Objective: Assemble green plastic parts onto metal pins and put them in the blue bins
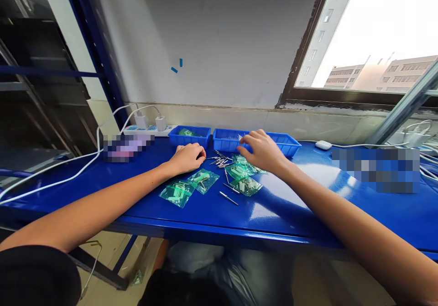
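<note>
My left hand (189,158) rests low over the blue table with its fingers curled, beside loose metal pins (221,161); what its fingers hold, if anything, is hidden. My right hand (260,150) is raised at the front edge of a long blue tray (290,147), fingers bent and thumb apart, with nothing clear between them. Green plastic packets with pale pieces lie in two groups: one packet (178,193) nearer the left forearm, another (247,186) below my right hand. Single pins (228,198) lie between the groups.
A smaller blue tray (174,138) holds a green packet. Behind it stands a power strip (164,132) with chargers and white cables. A white case (323,145) and blurred items flank the work area. The table's front edge (219,233) is near my lap.
</note>
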`<state>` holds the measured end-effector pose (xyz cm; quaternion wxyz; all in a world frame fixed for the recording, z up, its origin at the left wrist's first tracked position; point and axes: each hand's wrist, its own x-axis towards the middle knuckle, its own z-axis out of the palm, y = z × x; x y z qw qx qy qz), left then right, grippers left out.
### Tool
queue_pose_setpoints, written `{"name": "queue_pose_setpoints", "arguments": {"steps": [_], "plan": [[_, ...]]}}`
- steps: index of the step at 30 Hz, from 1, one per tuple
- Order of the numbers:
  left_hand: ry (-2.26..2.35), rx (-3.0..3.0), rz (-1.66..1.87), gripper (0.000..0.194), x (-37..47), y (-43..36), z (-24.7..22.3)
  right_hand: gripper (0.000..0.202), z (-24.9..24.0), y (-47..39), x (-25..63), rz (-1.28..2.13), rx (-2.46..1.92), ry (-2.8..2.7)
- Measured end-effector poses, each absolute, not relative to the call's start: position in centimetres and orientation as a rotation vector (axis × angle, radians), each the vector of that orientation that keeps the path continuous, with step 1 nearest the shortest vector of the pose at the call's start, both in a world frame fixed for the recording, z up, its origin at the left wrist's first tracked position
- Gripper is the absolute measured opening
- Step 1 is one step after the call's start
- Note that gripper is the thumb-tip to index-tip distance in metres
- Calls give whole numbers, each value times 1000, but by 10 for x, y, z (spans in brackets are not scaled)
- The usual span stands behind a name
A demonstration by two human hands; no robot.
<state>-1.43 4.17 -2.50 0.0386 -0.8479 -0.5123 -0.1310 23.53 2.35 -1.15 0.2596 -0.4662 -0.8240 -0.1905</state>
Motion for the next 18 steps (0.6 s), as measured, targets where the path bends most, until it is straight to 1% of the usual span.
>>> {"name": "queue_pose_setpoints", "arguments": {"steps": [5, 11, 18], "plan": [[-1588, -2628, -445, 19, -11, 42, -28, 22, -25, 7, 207, -496, -1061, -2413], [-1588, -2588, -386, 18, -4, 40, -27, 23, -33, 9, 206, -478, -1048, -2447], [-1401, -2695, -568, 16, -5, 28, -22, 24, -34, 10, 206, -449, -1031, -2409]]}}
